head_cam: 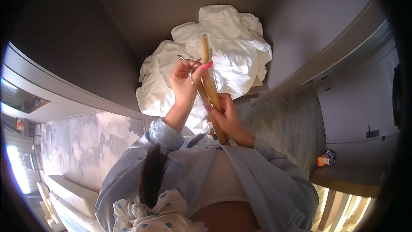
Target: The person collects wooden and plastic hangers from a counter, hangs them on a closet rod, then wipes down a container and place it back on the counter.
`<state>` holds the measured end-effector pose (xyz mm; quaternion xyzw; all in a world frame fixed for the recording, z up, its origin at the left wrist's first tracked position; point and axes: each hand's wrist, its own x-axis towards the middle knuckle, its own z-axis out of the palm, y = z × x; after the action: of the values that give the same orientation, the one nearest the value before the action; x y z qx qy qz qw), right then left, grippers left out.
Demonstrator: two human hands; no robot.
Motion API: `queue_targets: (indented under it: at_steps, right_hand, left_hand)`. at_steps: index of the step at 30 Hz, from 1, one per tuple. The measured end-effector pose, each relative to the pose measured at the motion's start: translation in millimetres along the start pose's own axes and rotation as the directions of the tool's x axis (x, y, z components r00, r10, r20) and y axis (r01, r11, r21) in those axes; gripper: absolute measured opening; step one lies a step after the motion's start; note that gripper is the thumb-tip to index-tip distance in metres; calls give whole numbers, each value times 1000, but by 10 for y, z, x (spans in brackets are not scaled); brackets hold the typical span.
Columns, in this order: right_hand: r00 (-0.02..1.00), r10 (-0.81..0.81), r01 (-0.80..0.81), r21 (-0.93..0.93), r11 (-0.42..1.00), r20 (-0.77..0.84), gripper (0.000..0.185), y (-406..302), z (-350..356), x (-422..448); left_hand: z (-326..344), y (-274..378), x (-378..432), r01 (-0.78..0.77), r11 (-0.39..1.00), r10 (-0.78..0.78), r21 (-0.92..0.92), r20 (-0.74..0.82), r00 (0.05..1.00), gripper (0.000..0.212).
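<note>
Wooden clothes hangers [210, 87] are held upright before my chest, at least two pieces lying side by side. My left hand [185, 77] grips them near the top, with metal hooks [192, 69] between its thumb and fingers. Lower down, my right hand [227, 116] is closed around the wooden bars. Behind both hands lies a big crumpled heap of white cloth [238, 51], perhaps bedding, heaped in a recess between dark panels.
Dark wall panels [70, 38] enclose the heap at the left and right. Patterned grey flooring or carpet [93, 138] spreads at both sides. A pale upholstered seat [70, 193] stands at lower left. At right, a small orange and white item [325, 159] rests on a ledge [347, 180].
</note>
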<state>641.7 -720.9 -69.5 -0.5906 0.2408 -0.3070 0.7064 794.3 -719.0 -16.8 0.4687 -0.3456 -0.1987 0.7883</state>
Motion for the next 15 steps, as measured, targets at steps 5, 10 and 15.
queue_targets:
  at_steps: [5,10,15]
  right_hand:
    - [1000,-27,25,73,997,16,37,45,-186,256]
    - [994,-30,20,94,995,103,34,117,-350,527]
    - [982,-12,7,28,1000,188,32,146,-429,707]
  left_hand:
    - [-58,-89,257,145,985,-139,-89,70,988,9]
    - [-176,-131,496,60,998,-49,-27,315,948,16]
    - [-333,-110,755,246,955,-123,-168,531,838,24]
